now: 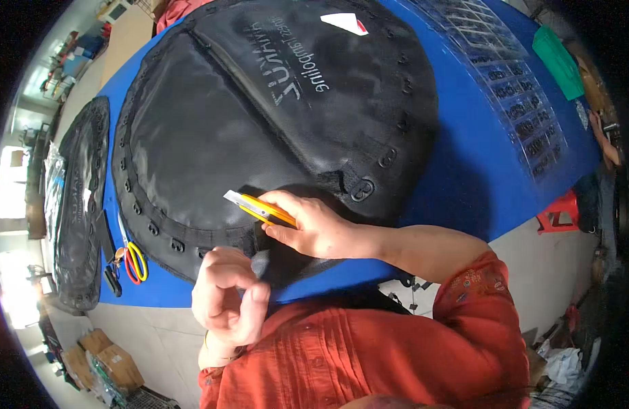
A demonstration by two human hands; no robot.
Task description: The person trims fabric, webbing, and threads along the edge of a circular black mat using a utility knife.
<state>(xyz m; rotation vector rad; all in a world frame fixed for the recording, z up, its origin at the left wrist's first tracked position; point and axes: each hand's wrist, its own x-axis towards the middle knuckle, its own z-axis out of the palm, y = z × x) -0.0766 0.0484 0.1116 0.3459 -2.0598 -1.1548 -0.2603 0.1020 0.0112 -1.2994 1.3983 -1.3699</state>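
Observation:
My right hand (pixel 311 225) is closed round a yellow utility knife (pixel 268 210), its blade out and pointing left over a round black trampoline cover (pixel 212 129). Nearer my body, my left hand (pixel 227 293) is curled, with thumb and forefinger close together. A small dark grey piece (pixel 260 263) shows just beyond its fingers; whether the hand grips it I cannot make out. Rings and loops line the cover's rim, a seam crosses its middle, and pale lettering (pixel 287 61) runs over the far part. On top lies a white scrap of paper (pixel 344 24).
The cover rests on a blue table (pixel 464 157). At the left are scissors with red and yellow handles (pixel 135 264) and a second dark cover (pixel 82 204). Clear plastic packaging (pixel 519 102) and a green tray (pixel 558 63) lie at the right. A red stool (pixel 558 213) stands beyond the edge.

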